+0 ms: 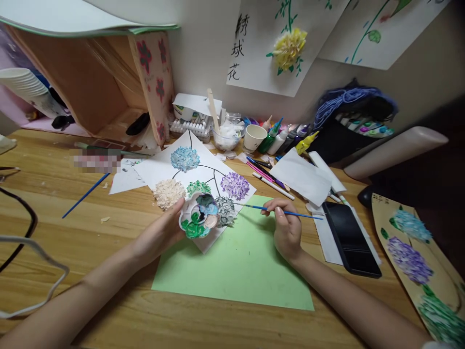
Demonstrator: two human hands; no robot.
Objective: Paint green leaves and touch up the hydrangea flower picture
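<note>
Grips the paint palette (198, 216) in the left hand (165, 236), above the white paper (150, 170); pinches the paintbrush (254, 207) in the right hand (287, 231), hands apart. Has colour on the blue blossom (185, 158), purple blossom (235, 185), green blossom (198, 187), grey blossom (225, 212); apparently lacks it on the cream blossom (169, 194).

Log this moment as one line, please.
left hand: holding paint palette | right hand: holding blue paintbrush | brush tip: near grey flower

Black phone (351, 237) lying on white paper (329, 249), right side of the desk (218, 322), messy blue yarn (345, 99) further back, stacked white cups (25, 89) way left.
</note>
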